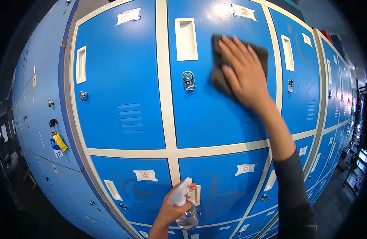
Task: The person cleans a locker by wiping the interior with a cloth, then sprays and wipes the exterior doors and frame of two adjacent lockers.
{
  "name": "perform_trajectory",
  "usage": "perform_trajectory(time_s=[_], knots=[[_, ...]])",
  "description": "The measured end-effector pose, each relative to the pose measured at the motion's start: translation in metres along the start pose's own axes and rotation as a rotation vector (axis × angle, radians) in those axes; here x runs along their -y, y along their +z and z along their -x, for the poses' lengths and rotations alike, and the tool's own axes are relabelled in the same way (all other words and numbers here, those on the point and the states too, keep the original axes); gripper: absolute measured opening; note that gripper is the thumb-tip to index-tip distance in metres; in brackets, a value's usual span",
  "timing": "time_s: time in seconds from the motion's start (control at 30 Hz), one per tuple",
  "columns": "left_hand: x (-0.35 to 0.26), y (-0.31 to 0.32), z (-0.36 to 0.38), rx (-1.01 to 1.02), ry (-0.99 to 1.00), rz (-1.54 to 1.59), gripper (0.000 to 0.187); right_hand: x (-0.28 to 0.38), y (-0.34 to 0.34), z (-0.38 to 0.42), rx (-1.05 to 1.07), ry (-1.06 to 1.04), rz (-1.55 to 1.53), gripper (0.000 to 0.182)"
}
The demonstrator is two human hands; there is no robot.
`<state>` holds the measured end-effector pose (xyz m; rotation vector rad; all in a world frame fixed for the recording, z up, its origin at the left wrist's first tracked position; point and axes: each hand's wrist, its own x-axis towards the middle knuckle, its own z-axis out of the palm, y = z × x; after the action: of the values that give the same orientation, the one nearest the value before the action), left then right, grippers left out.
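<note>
My right hand [245, 73] lies spread over a dark grey cloth [222, 81], pressing it flat against the blue locker door [207, 115] labelled 2. The cloth sits to the right of that door's white recessed handle [186, 40] and metal lock [188, 81]. Low in the view, my left hand [171, 209] is wrapped around a clear spray bottle [187, 219] with a white trigger head [180, 192]. The bottle is upright, slightly tilted, in front of the door [219, 199] labelled 5, and partly covers its handle.
Blue lockers with cream frames [215, 150] continue to the right and below. Dark smudges mark doors 4 [131, 179] and 5. On the left, lighter blue lockers [36, 119] carry a key with a yellow tag [60, 142] and a tag reading 15 [57, 150].
</note>
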<state>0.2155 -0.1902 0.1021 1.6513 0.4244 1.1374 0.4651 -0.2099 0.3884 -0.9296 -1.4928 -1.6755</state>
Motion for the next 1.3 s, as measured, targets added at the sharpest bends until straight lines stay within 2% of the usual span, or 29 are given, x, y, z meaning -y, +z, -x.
perform_trajectory(time_s=[0.13,0.2,0.3,0.4,0.47,0.5,0.67,0.8,1.0,1.07,1.2,1.3], knots=[[0.003,0.002,-0.002,-0.026,-0.023,-0.039,0.062,-0.056,0.035,-0.084,-0.174,-0.082,0.101,0.051],[0.005,0.003,-0.002,-0.050,-0.020,-0.036,0.062,-0.063,0.033,-0.117,-0.200,0.020,0.099,0.048],[0.006,0.001,-0.002,-0.043,-0.012,-0.018,0.062,-0.069,0.042,-0.137,-0.233,0.059,0.209,0.053],[0.001,0.003,-0.001,-0.054,-0.023,-0.002,0.063,-0.059,0.038,-0.113,-0.213,0.070,0.211,0.055],[0.001,0.003,-0.002,-0.059,-0.057,-0.035,0.063,-0.041,0.024,-0.083,-0.140,0.065,0.065,0.055],[0.001,0.003,-0.003,-0.060,-0.074,-0.051,0.063,-0.044,0.037,-0.062,-0.255,-0.027,0.178,0.052],[-0.003,0.006,0.001,-0.061,-0.023,-0.035,0.063,0.017,-0.019,0.040,0.115,0.061,0.015,0.063],[-0.003,0.005,0.000,-0.047,-0.023,-0.016,0.062,0.030,-0.038,0.089,0.304,0.036,-0.042,0.064],[0.001,0.004,-0.003,-0.069,-0.094,-0.044,0.061,-0.009,-0.016,0.031,0.082,0.023,0.093,0.058],[0.001,0.004,-0.003,-0.073,-0.095,-0.051,0.061,-0.038,0.003,-0.003,-0.090,0.010,0.170,0.054],[0.001,0.006,-0.001,-0.093,-0.087,0.070,0.061,-0.098,0.020,-0.082,-0.214,0.162,0.358,0.055],[0.000,0.006,0.000,-0.083,-0.058,0.076,0.061,-0.127,0.028,-0.110,-0.267,0.183,0.357,0.055]])
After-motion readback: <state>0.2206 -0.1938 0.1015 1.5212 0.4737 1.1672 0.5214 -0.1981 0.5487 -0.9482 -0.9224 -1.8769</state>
